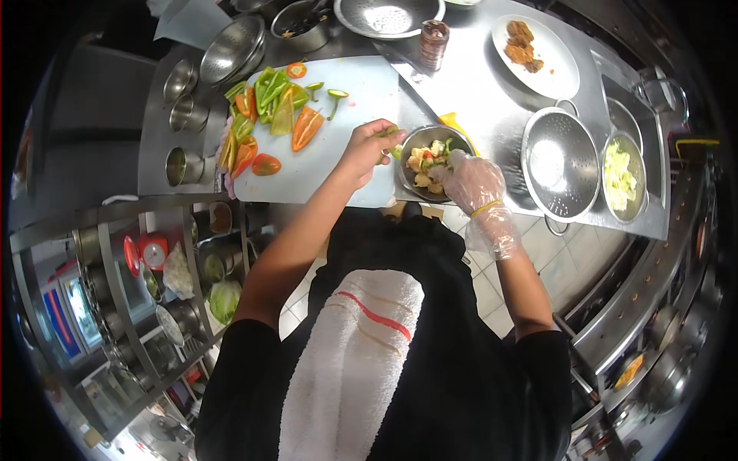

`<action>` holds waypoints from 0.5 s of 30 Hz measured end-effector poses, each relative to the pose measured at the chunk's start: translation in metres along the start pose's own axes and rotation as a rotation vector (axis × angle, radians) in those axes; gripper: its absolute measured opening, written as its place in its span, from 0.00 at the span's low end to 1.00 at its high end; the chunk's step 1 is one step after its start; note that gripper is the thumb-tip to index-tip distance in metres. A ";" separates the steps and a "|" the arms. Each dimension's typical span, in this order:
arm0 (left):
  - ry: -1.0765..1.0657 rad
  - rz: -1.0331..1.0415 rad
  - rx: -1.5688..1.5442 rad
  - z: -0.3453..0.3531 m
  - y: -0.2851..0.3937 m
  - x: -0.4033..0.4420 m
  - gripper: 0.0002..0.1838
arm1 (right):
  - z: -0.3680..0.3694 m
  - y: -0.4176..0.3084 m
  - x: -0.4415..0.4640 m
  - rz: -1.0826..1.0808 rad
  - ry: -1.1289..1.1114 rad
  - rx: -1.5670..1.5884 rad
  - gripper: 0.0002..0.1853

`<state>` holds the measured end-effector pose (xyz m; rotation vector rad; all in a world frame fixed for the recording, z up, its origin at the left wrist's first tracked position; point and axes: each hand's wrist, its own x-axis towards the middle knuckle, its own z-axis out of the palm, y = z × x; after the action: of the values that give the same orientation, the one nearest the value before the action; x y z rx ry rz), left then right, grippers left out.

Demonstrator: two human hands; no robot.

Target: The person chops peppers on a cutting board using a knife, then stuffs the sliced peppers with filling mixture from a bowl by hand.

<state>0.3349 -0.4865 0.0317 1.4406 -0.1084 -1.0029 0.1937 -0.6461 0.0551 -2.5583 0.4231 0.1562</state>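
My left hand (371,151), bare, is closed in a pinch on a small green pepper piece (396,152) at the left rim of a metal bowl. The bowl (410,187) holds pale, red and green chopped pieces (425,160). My right hand (474,184) wears a clear plastic glove with a yellow band at the wrist. It reaches over the bowl's right side, its fingers bent down at the food; what they hold, if anything, is hidden. Left of my hands lies a white cutting board (338,73) with green and orange pepper pieces (282,114).
A knife (415,86) lies beside the board, near a jar (433,44). To the right are a colander (560,165), a plate with browned food (565,65) and a bowl of shredded greens (621,178). Metal bowls (233,50) stand at the left.
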 end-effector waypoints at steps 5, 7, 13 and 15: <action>0.038 0.014 -0.278 -0.026 0.001 -0.025 0.04 | -0.001 -0.037 0.014 -0.352 0.274 0.165 0.15; 0.051 0.054 -0.342 -0.033 0.010 -0.040 0.04 | 0.005 -0.068 0.028 -0.163 0.111 0.425 0.14; 0.175 0.222 -0.308 -0.111 0.021 -0.085 0.09 | 0.042 -0.163 0.070 -0.140 -0.069 0.817 0.08; 0.186 0.320 -0.258 -0.151 0.018 -0.101 0.09 | 0.062 -0.196 0.090 -0.280 -0.118 0.704 0.07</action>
<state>0.3752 -0.3121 0.0670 1.2256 -0.0678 -0.5954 0.3415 -0.4794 0.0807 -1.8743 0.0472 0.0411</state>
